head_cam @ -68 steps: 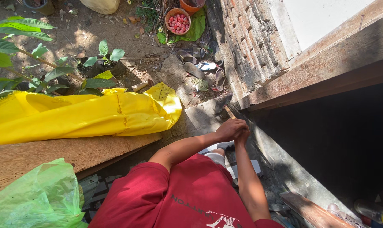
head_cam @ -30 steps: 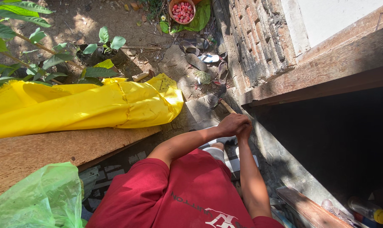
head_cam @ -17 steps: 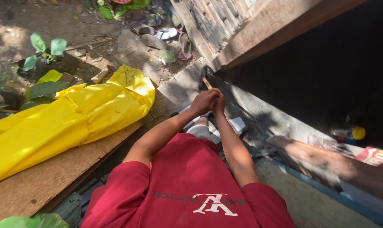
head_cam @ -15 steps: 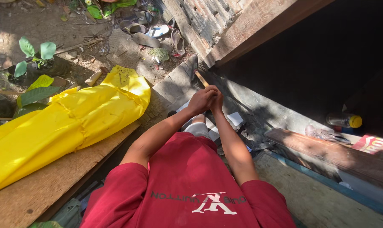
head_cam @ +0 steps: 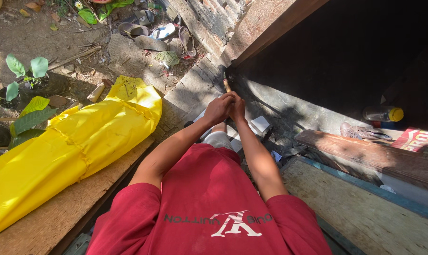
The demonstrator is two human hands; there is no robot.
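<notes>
While both arms reach forward, left hand and right hand close together around wooden handle beside yellow tarp.

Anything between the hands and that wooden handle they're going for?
Nothing visible. The left hand and right hand are clasped together around the wooden handle, which pokes out above them toward the concrete ledge. Its far end is lost in shadow.

one yellow sack, one bottle, four sandals.
</notes>
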